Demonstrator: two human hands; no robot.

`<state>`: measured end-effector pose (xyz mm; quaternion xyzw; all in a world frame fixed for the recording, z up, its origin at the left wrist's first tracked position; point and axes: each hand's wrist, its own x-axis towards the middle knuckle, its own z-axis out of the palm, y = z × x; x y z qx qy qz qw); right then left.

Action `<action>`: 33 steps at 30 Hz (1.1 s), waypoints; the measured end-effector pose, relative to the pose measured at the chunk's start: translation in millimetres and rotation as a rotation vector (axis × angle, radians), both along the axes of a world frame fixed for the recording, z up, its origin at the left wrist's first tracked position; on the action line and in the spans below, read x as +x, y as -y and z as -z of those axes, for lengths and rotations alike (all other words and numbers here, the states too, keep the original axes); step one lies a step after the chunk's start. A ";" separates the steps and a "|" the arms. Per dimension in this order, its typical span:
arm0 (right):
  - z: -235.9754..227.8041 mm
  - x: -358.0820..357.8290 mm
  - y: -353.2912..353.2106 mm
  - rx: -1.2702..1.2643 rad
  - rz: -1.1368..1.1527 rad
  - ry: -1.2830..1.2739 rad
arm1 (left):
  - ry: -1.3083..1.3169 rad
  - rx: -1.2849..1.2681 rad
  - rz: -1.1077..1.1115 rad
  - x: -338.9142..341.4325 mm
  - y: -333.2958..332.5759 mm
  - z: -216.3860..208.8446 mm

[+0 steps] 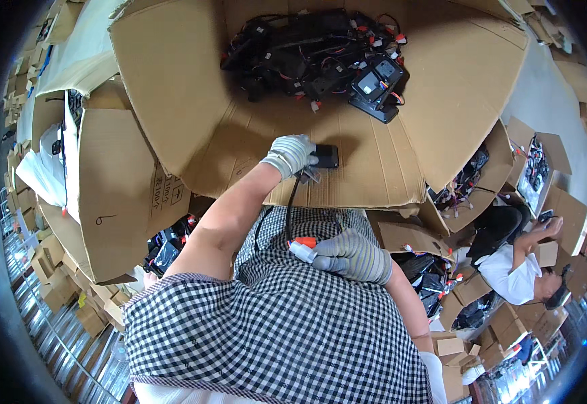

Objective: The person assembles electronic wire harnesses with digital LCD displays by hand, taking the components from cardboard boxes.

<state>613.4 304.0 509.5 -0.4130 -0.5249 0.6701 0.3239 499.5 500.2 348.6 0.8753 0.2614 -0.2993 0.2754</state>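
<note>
black device [327,156] sits just above frame centre, gripped at its left end by the nearer left hand [289,155], long axis seemingly sideways; black cable [289,212] runs down toward the white connector [302,252], pinched by the right hand [357,256] below.

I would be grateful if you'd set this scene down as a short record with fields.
Left hand: gloved, holding a black device over a cardboard flap
Right hand: gloved, fingertips on a white connector
Beside connector: an orange connector
Cable: black cable, running between the hands
Open box: cardboard box, holding a heap of black devices
Clothing: checked apron
Nearby: person in a white top, at right
</note>
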 end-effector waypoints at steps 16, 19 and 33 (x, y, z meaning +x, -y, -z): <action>1.0 -1.0 -9.3 -0.035 -0.034 -0.103 | 0.901 -1.573 -1.344 -20.2 16.2 -60.1; -3.7 -2.0 -15.5 0.106 0.030 -0.179 | 0.865 -1.511 -1.428 -27.0 21.3 -54.2; -5.0 -1.6 -31.2 -0.083 -0.132 -0.132 | 0.893 -1.537 -1.418 -69.8 30.3 0.0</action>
